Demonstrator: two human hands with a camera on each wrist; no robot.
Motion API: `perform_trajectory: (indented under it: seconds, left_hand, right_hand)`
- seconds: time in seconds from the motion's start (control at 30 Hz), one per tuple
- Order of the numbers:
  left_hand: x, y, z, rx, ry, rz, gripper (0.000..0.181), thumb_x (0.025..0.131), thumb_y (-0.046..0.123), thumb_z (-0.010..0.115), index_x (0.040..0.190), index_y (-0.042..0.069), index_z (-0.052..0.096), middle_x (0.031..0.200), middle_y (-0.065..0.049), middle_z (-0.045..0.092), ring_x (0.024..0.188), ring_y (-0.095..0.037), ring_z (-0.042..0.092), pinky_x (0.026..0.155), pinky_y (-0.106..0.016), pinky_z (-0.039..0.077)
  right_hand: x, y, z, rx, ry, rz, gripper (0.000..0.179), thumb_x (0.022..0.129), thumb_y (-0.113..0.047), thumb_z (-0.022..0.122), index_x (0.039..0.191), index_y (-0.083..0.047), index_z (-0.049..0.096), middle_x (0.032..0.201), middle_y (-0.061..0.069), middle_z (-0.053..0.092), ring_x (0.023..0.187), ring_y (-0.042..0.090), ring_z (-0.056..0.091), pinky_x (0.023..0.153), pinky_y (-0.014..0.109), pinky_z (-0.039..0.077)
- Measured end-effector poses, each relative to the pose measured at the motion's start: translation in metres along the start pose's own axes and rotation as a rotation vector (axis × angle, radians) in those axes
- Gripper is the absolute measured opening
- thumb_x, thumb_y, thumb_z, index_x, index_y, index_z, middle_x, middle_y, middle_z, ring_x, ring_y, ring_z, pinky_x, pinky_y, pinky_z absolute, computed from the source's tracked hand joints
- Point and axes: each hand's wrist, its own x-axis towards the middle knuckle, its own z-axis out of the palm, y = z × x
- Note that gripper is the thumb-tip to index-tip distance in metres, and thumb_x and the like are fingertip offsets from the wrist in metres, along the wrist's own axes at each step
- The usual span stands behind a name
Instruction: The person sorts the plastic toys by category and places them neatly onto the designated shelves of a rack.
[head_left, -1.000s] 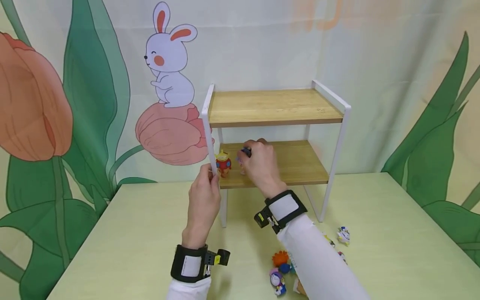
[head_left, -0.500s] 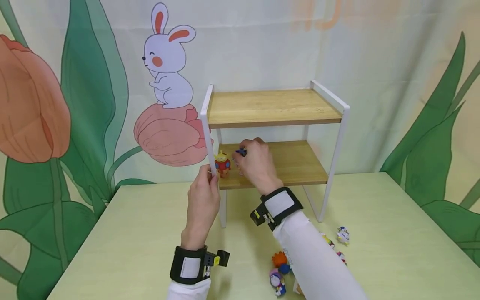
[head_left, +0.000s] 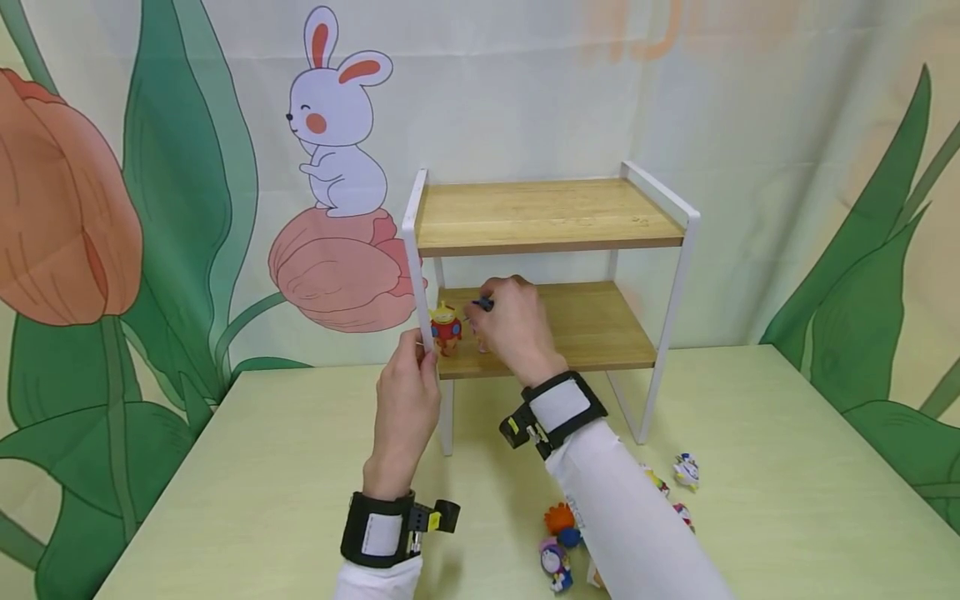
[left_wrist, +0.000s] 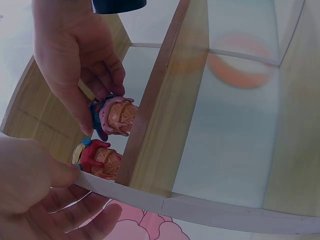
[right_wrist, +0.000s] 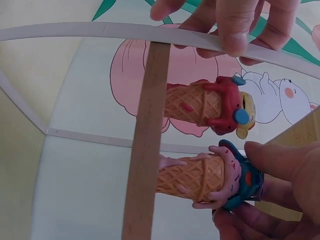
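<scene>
My right hand (head_left: 519,329) pinches an ice-cream-cone figurine (right_wrist: 205,175) with a pink drip and a dark teal top. The cone is upright at the lower shelf board (head_left: 592,321), thumb and fingers around its top. To its left stands a second cone figurine (head_left: 446,329), red with blue spots and a yellow head, apart from the first in the right wrist view. My left hand (head_left: 408,396) grips the white front-left post (head_left: 417,283) of the shelf rack, thumb on one side and fingers on the other in the left wrist view.
The upper wooden board (head_left: 547,212) hangs over the lower one. On the table (head_left: 285,467), near my right forearm, lie several small figures, among them an orange-haired one (head_left: 558,518), a purple one (head_left: 555,562) and a white one (head_left: 686,471). A printed cloth (head_left: 525,83) hangs behind.
My right hand has shifted slightly left with the teal-topped figurine, closer to the red one. The left hand keeps its grip on the post.
</scene>
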Motion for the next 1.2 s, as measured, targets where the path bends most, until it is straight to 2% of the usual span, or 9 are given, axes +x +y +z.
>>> perform_trajectory:
  seconds: [0.4, 0.53, 0.7, 0.83, 1.0, 1.2]
  left_hand:
    - [0.000, 0.000, 0.000, -0.012, -0.002, -0.003, 0.024, 0.098, 0.000, 0.056, 0.121, -0.004, 0.052, 0.099, -0.019, 0.064, 0.079, -0.029, 0.063, 0.069, -0.040, 0.056]
    - [0.001, 0.001, 0.000, -0.018, -0.008, -0.003, 0.025, 0.098, 0.000, 0.055, 0.122, -0.005, 0.052, 0.100, -0.019, 0.064, 0.080, -0.029, 0.063, 0.070, -0.041, 0.056]
    - [0.000, 0.001, -0.001, -0.014, -0.006, -0.008, 0.025, 0.098, 0.000, 0.055, 0.122, -0.005, 0.052, 0.101, -0.019, 0.064, 0.081, -0.029, 0.064, 0.069, -0.041, 0.056]
    - [-0.001, 0.002, -0.001, -0.008, -0.007, -0.020, 0.024, 0.098, 0.001, 0.055, 0.121, -0.004, 0.053, 0.100, -0.018, 0.064, 0.082, -0.029, 0.064, 0.069, -0.041, 0.056]
    - [-0.003, 0.001, 0.001, -0.008, -0.011, -0.021, 0.024, 0.099, 0.001, 0.054, 0.122, -0.004, 0.052, 0.102, -0.019, 0.064, 0.083, -0.030, 0.064, 0.070, -0.041, 0.056]
    - [-0.001, 0.003, 0.000, 0.001, -0.002, -0.013, 0.025, 0.098, 0.000, 0.056, 0.122, -0.004, 0.051, 0.104, -0.020, 0.064, 0.084, -0.031, 0.065, 0.072, -0.043, 0.057]
  right_hand:
    - [-0.005, 0.002, 0.002, -0.012, 0.004, -0.024, 0.028, 0.090, -0.027, 0.070, 0.101, -0.001, 0.072, 0.095, 0.012, 0.061, 0.086, 0.026, 0.061, 0.070, 0.035, 0.051]
    - [-0.006, 0.004, -0.002, -0.005, -0.004, -0.004, 0.035, 0.092, -0.032, 0.067, 0.107, -0.001, 0.070, 0.100, 0.014, 0.061, 0.090, 0.029, 0.061, 0.073, 0.037, 0.049]
    - [-0.012, 0.002, -0.015, -0.071, -0.005, 0.000, 0.045, 0.094, -0.043, 0.060, 0.117, -0.005, 0.068, 0.112, 0.015, 0.062, 0.098, 0.034, 0.063, 0.076, 0.046, 0.050]
    - [-0.028, 0.001, -0.034, -0.099, -0.007, -0.002, 0.047, 0.096, -0.048, 0.055, 0.122, -0.010, 0.067, 0.121, 0.013, 0.061, 0.108, 0.031, 0.059, 0.082, 0.053, 0.046]
    - [-0.059, 0.004, -0.064, -0.034, -0.023, 0.012, 0.043, 0.097, -0.043, 0.058, 0.126, -0.013, 0.064, 0.130, 0.010, 0.057, 0.122, 0.030, 0.049, 0.096, 0.058, 0.035]
    - [-0.088, 0.020, -0.090, -0.041, -0.059, -0.049, 0.040, 0.097, -0.035, 0.061, 0.126, -0.008, 0.064, 0.131, 0.012, 0.057, 0.122, 0.033, 0.050, 0.098, 0.055, 0.038]
